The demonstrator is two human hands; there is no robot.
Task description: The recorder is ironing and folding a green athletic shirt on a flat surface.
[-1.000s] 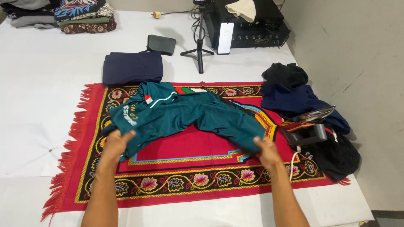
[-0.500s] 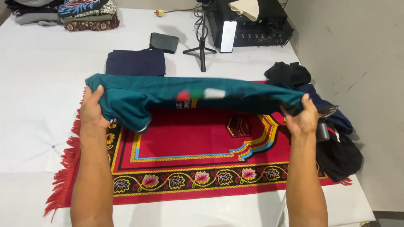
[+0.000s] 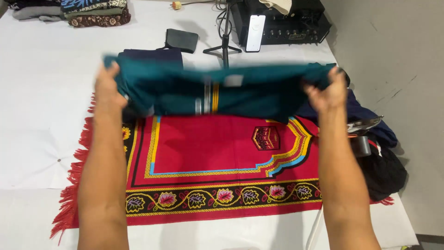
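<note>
The left hand (image 3: 107, 85) and right hand (image 3: 327, 91) hold a teal garment (image 3: 222, 92) stretched above the red rug (image 3: 208, 148) — fingers closed on its ends — toward the desk's (image 3: 41, 115) far edge.

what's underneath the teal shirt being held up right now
Below the teal shirt, held by the left hand and right hand, lies the red rug. The rug's far edge is covered by the shirt.

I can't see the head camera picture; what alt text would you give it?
Two bare hands, left hand and right hand, hold a teal garment stretched out in the air above a red patterned rug on a white table. A folded navy cloth, a small tripod and a pile of dark clothes lie around the rug.
</note>
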